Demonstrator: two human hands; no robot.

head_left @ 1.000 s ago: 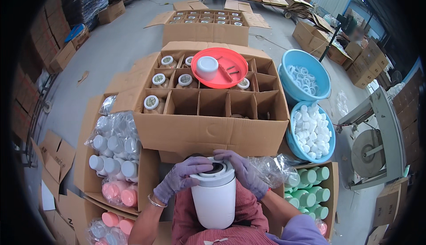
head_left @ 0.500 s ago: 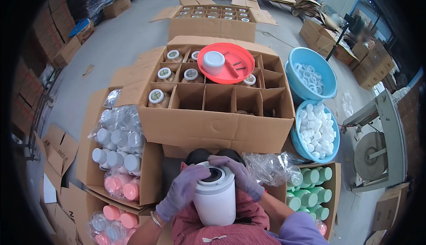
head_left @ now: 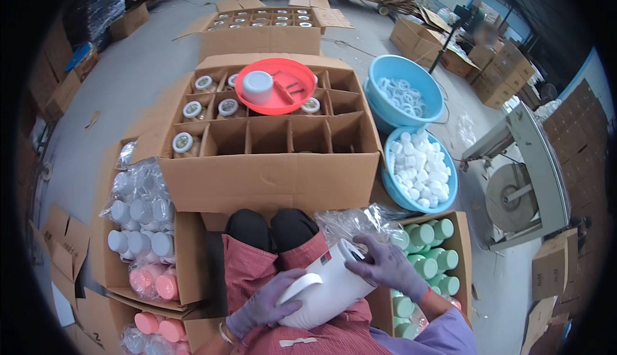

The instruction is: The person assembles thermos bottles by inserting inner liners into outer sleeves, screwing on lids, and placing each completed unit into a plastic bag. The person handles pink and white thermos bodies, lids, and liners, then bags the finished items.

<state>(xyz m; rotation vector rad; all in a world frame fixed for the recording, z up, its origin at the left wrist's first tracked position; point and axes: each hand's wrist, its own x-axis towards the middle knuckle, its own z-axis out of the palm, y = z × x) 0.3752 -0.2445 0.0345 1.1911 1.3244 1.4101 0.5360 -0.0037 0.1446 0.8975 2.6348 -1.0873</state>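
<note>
A white thermos jug (head_left: 326,297) lies tilted over my lap, its top leaning up and to the right. My left hand (head_left: 265,300), in a purple glove, is closed around the jug's side by its handle (head_left: 300,287). My right hand (head_left: 393,266), gloved alike, grips the rim at the top, with fingers over the mouth. Part of the opening is hidden by those fingers. A small dark-and-red label (head_left: 325,258) shows near the upper end of the jug.
Ahead stands a divided carton (head_left: 270,178) with several lidded jars, a red tray (head_left: 283,105) resting across it. Blue basins of white rings (head_left: 402,97) and white caps (head_left: 421,168) stand right. Boxes of white-and-pink bottles (head_left: 143,244) and green bottles (head_left: 424,266) flank me.
The jug has gone from upright to tilted, turning so its handle shows. My left hand moved from its top down to the handle side; my right hand shifted right with the rim.
</note>
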